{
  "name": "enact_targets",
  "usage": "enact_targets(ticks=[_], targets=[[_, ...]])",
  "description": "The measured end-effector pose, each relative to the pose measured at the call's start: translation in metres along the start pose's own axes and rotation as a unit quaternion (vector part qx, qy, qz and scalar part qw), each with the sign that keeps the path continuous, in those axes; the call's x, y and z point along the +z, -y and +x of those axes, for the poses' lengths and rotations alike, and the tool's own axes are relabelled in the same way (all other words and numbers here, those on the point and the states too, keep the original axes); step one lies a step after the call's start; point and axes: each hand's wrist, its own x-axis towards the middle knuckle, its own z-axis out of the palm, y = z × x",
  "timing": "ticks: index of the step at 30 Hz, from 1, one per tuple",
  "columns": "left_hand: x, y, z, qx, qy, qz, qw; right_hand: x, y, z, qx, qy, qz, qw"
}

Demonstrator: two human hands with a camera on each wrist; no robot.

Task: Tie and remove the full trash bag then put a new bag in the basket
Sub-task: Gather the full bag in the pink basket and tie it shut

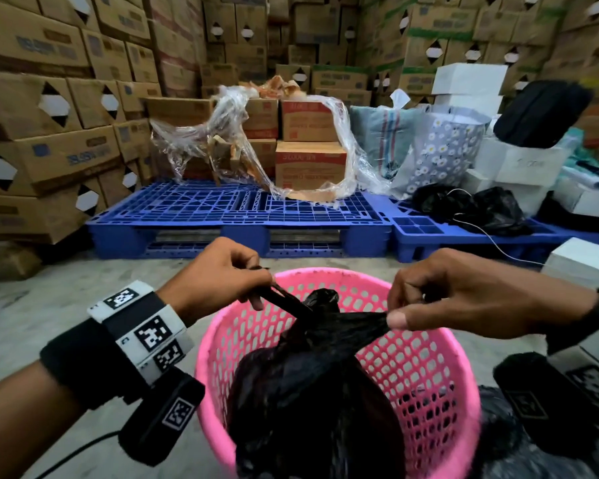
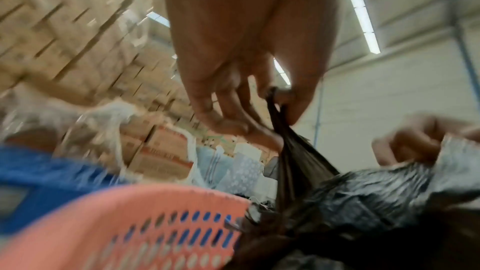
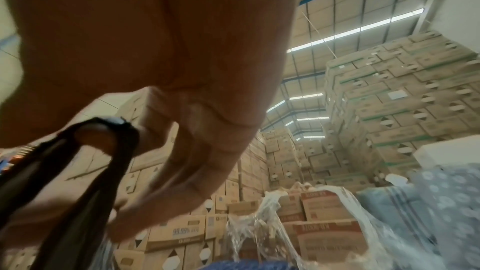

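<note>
A full black trash bag (image 1: 312,392) sits inside a pink perforated plastic basket (image 1: 429,375) on the concrete floor. My left hand (image 1: 222,274) pinches one twisted black handle strip of the bag, pulled out to the left over the rim. My right hand (image 1: 440,299) pinches the other stretched handle on the right. A small knot bump (image 1: 322,297) shows between the two strips. In the left wrist view, my left hand (image 2: 272,110) pinches the bag strip (image 2: 293,161) above the basket (image 2: 130,223). The right wrist view shows the strip (image 3: 78,182) looped round a finger (image 3: 96,137) of my right hand.
Blue plastic pallets (image 1: 239,209) lie just behind the basket, carrying cartons (image 1: 310,143) in loose clear wrap. Stacked cardboard boxes (image 1: 49,108) wall the left and back. Black bags (image 1: 481,209), a floral bag (image 1: 440,150) and white boxes (image 1: 581,261) crowd the right. More black plastic (image 1: 505,444) lies beside the basket.
</note>
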Motion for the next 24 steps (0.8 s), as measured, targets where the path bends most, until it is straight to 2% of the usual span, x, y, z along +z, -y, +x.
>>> enact_targets(ticks=[3,5,6,8,10,12,17,20,21,22,24], targets=[[0.003,0.007,-0.001,-0.013,-0.066,-0.052,0.996,0.007,-0.007,0.002,0.024,-0.025,0.042,0.999],[0.004,0.008,-0.001,-0.008,-0.058,-0.056,0.997,0.009,-0.011,0.004,0.03,-0.04,0.05,0.998],[0.003,0.008,0.001,-0.011,-0.041,-0.055,0.998,0.008,-0.012,0.004,0.032,-0.047,0.054,0.997],[-0.004,0.009,0.003,-0.023,0.038,-0.004,0.999,0.007,-0.015,0.005,0.03,-0.069,0.069,0.995],[-0.013,0.007,0.002,-0.018,0.136,0.091,0.986,0.006,-0.019,0.006,0.03,-0.097,0.104,0.989],[-0.023,0.006,-0.002,-0.011,0.206,0.131,0.97,0.005,-0.023,0.006,0.035,-0.111,0.147,0.982],[-0.03,0.007,-0.011,0.013,0.292,0.178,0.94,0.004,-0.026,0.009,0.051,-0.1,0.12,0.986],[-0.028,0.009,-0.01,0.002,0.304,0.261,0.916,0.003,-0.025,0.012,0.043,-0.105,0.113,0.987],[-0.029,0.01,-0.009,-0.001,0.296,0.27,0.916,0.002,-0.024,0.013,0.035,-0.105,0.113,0.987],[-0.028,0.009,-0.008,-0.001,0.282,0.251,0.926,0.001,-0.021,0.013,0.026,-0.103,0.114,0.988],[-0.023,0.007,-0.004,-0.013,0.227,0.113,0.967,0.001,-0.013,0.014,0.004,-0.089,0.122,0.988]])
